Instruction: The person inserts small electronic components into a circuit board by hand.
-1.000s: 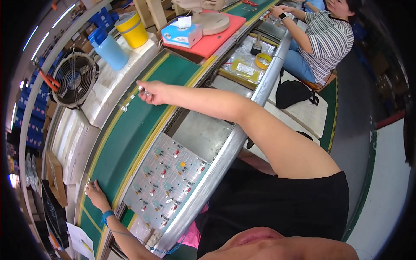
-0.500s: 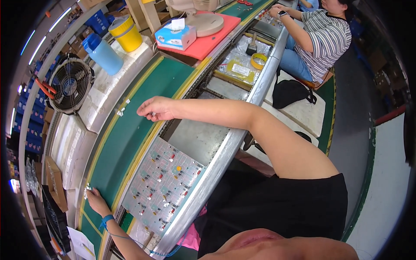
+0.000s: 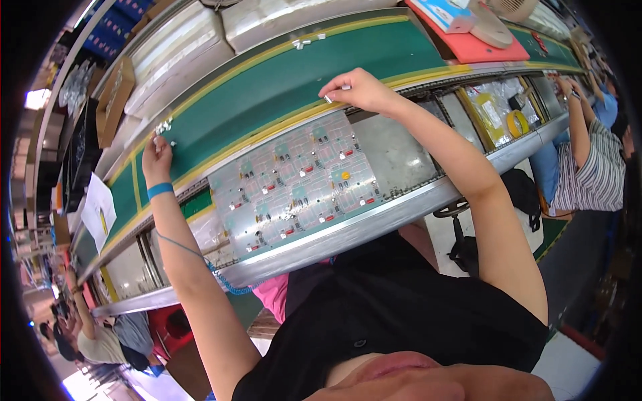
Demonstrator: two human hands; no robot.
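Note:
A large printed circuit board (image 3: 294, 180) lies in front of me, dotted with small red, black, white and yellow components. Above its far right corner my right hand (image 3: 364, 92) is closed, pinching a small white part (image 3: 328, 99) at the fingertips, with another white piece among the fingers. Off to the left, my left hand (image 3: 157, 160) has its fingers drawn together at a little pile of white parts (image 3: 164, 125) on the green belt. A white piece shows at those fingertips. A blue wrist strap (image 3: 160, 190) with a coiled cord circles the left wrist.
More white parts (image 3: 307, 43) lie on the green belt (image 3: 247, 93) behind the board. A metal rail (image 3: 321, 235) runs along the near side. At right are a tape roll (image 3: 517, 123) and a red board (image 3: 461, 43); paper with a pen (image 3: 101, 212) lies left. Co-workers sit at both ends.
My view has swung left, bringing the board to the middle. The right hand has come back from the belt toward the board's far edge. The left hand stays at its pile of parts.

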